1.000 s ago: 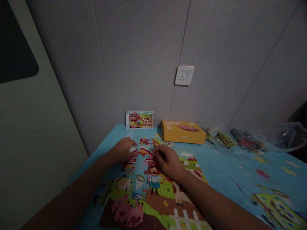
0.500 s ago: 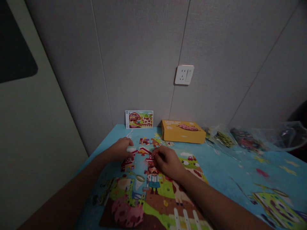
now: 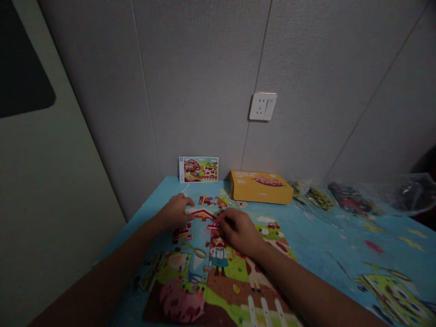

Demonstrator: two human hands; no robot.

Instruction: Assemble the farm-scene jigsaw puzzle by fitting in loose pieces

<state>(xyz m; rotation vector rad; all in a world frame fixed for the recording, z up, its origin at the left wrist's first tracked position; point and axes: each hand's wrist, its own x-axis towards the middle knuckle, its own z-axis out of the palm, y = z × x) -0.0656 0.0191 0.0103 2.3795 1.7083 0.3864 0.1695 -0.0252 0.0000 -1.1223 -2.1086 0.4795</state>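
Note:
A colourful farm jigsaw puzzle (image 3: 218,281) lies partly assembled on a blue patterned table (image 3: 327,236). My left hand (image 3: 175,212) rests at the puzzle's far left corner, its fingers curled on a pale-edged puzzle piece (image 3: 190,210) by the red barn roof (image 3: 204,214). My right hand (image 3: 238,229) lies just right of the barn, fingers bent and pressing down on pieces there. A few loose pieces (image 3: 214,200) sit just beyond both hands.
A reference picture card (image 3: 198,169) leans on the wall behind the puzzle. A yellow box (image 3: 260,186) stands to its right. Clear plastic bags (image 3: 340,195) with more pieces lie at the far right. A wall socket (image 3: 262,106) is above the box.
My left hand shifted slightly right, bringing the pale-edged piece closer to the barn roof. My right hand stayed almost where it was.

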